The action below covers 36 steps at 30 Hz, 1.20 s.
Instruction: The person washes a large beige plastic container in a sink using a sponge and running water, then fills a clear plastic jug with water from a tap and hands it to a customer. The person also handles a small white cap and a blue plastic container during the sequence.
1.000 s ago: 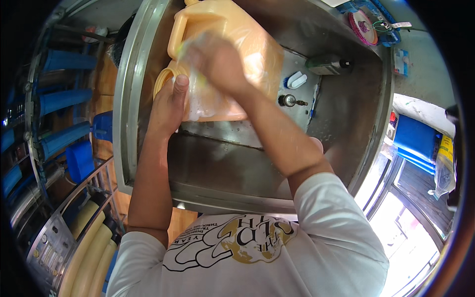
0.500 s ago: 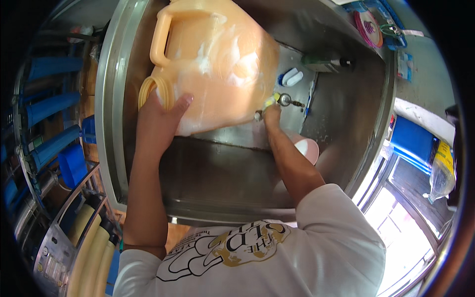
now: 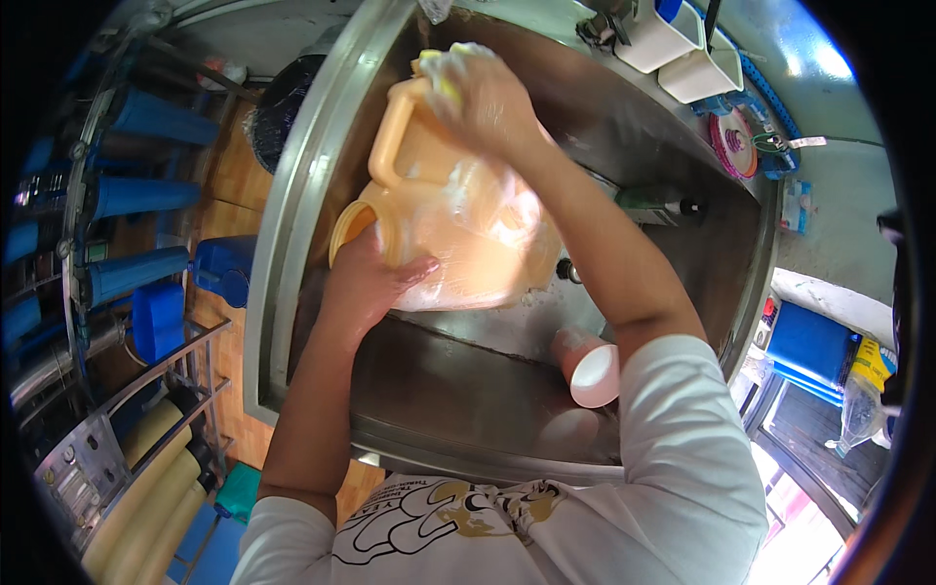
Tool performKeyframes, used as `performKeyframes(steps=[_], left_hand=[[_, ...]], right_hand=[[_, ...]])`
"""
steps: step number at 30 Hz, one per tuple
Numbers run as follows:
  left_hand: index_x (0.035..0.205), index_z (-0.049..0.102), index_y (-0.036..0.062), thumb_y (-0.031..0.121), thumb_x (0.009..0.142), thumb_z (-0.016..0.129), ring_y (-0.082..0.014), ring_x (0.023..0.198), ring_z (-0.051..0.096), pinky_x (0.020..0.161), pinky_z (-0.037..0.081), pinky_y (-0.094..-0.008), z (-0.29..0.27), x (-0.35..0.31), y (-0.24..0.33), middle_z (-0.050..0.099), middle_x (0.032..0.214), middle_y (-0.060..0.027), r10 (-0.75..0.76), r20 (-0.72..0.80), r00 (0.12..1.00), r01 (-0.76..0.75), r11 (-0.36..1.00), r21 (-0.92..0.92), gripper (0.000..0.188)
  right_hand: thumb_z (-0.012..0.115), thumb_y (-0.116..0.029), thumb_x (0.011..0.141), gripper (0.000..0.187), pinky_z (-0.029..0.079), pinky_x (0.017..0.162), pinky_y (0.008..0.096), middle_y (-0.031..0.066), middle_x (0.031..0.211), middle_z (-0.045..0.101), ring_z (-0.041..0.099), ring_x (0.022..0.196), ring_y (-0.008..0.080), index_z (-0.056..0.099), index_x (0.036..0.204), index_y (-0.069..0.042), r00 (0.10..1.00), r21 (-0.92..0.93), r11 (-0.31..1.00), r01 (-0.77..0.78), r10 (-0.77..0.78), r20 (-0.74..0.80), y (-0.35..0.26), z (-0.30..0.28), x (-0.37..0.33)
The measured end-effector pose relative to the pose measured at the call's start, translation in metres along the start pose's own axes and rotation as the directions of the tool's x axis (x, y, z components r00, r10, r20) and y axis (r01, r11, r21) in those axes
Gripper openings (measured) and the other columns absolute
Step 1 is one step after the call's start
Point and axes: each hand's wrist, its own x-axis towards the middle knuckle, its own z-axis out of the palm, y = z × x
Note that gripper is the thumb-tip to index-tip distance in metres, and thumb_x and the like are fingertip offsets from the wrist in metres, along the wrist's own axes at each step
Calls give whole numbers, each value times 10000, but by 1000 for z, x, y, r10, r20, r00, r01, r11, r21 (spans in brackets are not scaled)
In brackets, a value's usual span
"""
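Note:
A large orange-tinted plastic jug (image 3: 458, 229) with streaks of suds lies tilted in the metal sink (image 3: 419, 409). My left hand (image 3: 370, 278) grips its round open mouth (image 3: 346, 226), fingers inside the rim and thumb outside on the body. At the jug's far end, just beyond its handle (image 3: 390, 136), my soapy right hand (image 3: 487, 102) presses a yellow sponge (image 3: 444, 83) to the surface. Part of the sponge is hidden under my fingers. A pink cup (image 3: 590, 370) with white inside leans on the sink floor near my right forearm.
A dark green bottle (image 3: 648, 205) lies along the sink's right side. White containers (image 3: 663, 39) and a pink round lid (image 3: 733, 144) stand beyond the far right rim. Left of the sink are a metal rack with blue cylinders (image 3: 146, 195) and a blue jug (image 3: 222, 268).
My right hand has moved with the sponge from the jug's lower right edge up to its far end by the handle. My left hand keeps its hold on the mouth. The view has shifted.

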Motion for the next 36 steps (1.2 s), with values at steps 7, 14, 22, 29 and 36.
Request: performKeyframes(steps=[7,14,22,29,36], left_hand=[[1213,632,11,306,776,839,-368,975,691,860,529,-415,-1,-13,14,715,1059,-212,156,52,986,-164,961,224,566],[1111,652,-17,393,770,819,-387,929,686,827,523,-460,-3,-27,22,709,951,-234,281,199,939,-341,840,422,559],[1027,668,28,334,765,814,-390,844,686,781,535,-478,2,-54,27,708,875,-193,440,464,769,-640,545,542,428],[1038,679,54,310,789,790,-361,875,698,789,546,-447,-6,-67,34,718,955,-157,604,440,664,-738,435,516,375],[1144,664,92,374,836,743,-328,881,698,823,552,-461,103,-15,67,725,928,-118,830,251,498,-803,333,494,424]], right_hand=[[608,-263,921,304,490,936,477,198,1108,681,624,1035,403,671,1124,-46,794,20,1000,2,-14,607,-38,-61,-38],[673,-216,855,545,454,1001,498,214,1226,632,576,1147,419,569,1360,-40,913,16,928,-371,362,189,-142,-107,-128],[679,-117,800,458,420,1063,476,161,1287,614,535,1222,388,621,1252,-78,841,-174,942,-287,335,426,-180,-157,-143],[676,-71,771,369,508,857,497,128,992,656,614,954,349,656,1138,-96,872,-281,893,-352,422,250,-176,-236,-179],[642,-107,859,317,517,926,451,174,1149,689,632,1030,384,688,1170,-67,714,-380,700,-604,688,132,-92,-208,-142]])
